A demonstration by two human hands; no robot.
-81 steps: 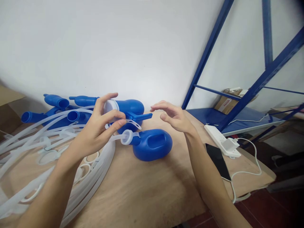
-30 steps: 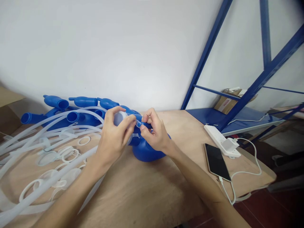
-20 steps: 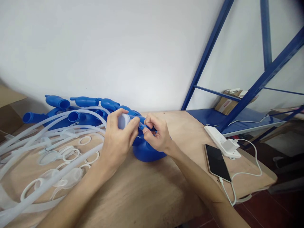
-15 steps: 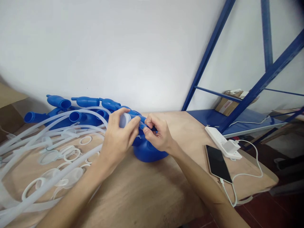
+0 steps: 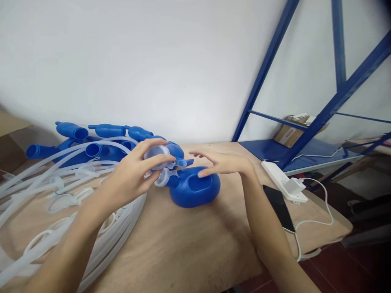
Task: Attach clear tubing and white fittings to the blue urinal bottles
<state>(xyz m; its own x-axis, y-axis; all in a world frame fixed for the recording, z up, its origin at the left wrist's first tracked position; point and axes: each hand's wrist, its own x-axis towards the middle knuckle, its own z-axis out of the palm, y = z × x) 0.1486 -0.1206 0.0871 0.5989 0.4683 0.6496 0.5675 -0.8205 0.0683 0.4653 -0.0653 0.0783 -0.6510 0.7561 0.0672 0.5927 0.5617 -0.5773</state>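
My left hand (image 5: 143, 162) is closed round a clear, round plastic cap (image 5: 158, 154) with a narrow tab sticking out to its right. Just below, a smaller translucent cap (image 5: 163, 179) sits at the neck of a blue plastic urinal bottle (image 5: 195, 197), which lies on its side on the table. Over that bottle is my right hand (image 5: 218, 162), open, its fingers stretched to the left and its thumb by the handle opening. Whether the thumb touches the bottle I cannot tell.
More blue bottles (image 5: 108, 130) are piled against the wall at the back left. Coiled translucent tubes (image 5: 128, 221) and loose white rings (image 5: 36, 242) cover the table's left side. At right lie a phone (image 5: 279, 207), a power strip (image 5: 276, 175) and a cable, near a blue shelf frame (image 5: 265, 73).
My right hand has let go of the small part beside the cap, opened and drawn back to the right. The left hand still holds the cap, and more of the bottle shows.
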